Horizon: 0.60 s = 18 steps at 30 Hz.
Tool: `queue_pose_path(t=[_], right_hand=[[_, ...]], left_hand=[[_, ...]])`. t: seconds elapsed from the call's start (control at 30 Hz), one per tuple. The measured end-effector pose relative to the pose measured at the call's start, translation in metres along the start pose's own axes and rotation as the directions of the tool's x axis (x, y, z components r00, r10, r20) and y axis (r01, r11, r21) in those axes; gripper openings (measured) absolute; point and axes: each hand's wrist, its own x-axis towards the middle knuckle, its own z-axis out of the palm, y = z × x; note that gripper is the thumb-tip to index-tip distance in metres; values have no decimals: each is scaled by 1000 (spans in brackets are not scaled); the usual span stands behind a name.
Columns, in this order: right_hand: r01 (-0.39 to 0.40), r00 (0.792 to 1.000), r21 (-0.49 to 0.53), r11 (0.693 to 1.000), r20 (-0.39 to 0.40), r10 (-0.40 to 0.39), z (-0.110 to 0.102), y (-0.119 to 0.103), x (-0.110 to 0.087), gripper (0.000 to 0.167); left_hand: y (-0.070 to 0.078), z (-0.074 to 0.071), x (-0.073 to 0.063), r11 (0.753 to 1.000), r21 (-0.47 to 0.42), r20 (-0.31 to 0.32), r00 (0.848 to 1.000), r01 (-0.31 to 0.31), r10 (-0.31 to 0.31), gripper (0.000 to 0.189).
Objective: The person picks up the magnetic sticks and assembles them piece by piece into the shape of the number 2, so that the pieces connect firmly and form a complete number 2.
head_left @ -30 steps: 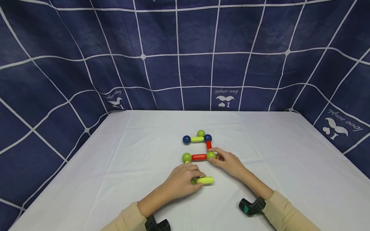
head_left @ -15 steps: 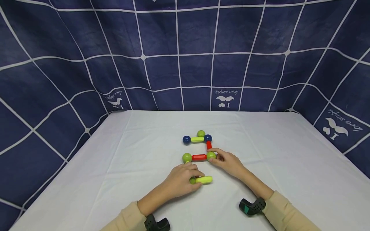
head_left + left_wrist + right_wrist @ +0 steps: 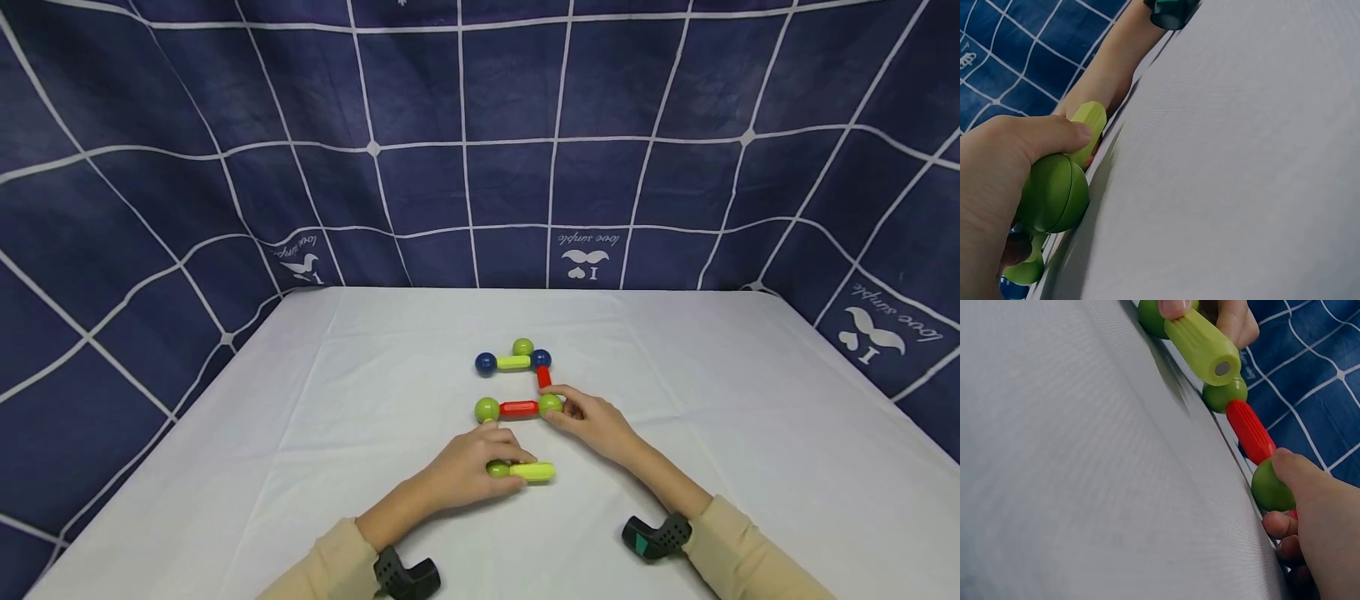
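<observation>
On the white table lies a chain of magnetic rods and balls. My left hand (image 3: 472, 471) pinches a yellow-green magnetic rod (image 3: 534, 472) between thumb and fingers, close beside a green ball (image 3: 1054, 192). The rod's free end, with a round metal tip, points right. Behind this hand, another yellow-green rod, mostly hidden by the fingers, leads to a second green ball (image 3: 487, 410). A red rod (image 3: 519, 409) joins that one to a third green ball (image 3: 1271, 486), which my right hand (image 3: 596, 425) holds between thumb and fingers.
From the right-hand ball another red rod (image 3: 543, 377) runs back to a dark blue ball (image 3: 541, 359). A yellow-green rod (image 3: 513, 362) connects this to another blue ball (image 3: 486, 363). One more green ball (image 3: 522, 347) sits behind. A blue checked curtain (image 3: 510, 183) stands beyond the table (image 3: 360, 358).
The rod in my left hand has swung slightly, and more of the green ball beside it shows between thumb and fingers. My right hand keeps its hold in place.
</observation>
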Motion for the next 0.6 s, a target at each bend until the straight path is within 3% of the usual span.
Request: queue_pose_path(t=[0.3, 0.43, 0.6], right_hand=[[47, 999, 92, 995, 11, -49, -5, 3, 4, 39], [56, 996, 110, 992, -71, -48, -8, 5, 15, 32], [-4, 981, 108, 994, -192, 25, -9, 7, 34, 27]], left_hand=[[-2, 2, -1, 1000, -9, -9, 1000, -9, 9, 22], [-2, 1, -1, 999, -39, -4, 1000, 10, -10, 22], [-2, 0, 0, 998, -50, 10, 1000, 23, -23, 23]])
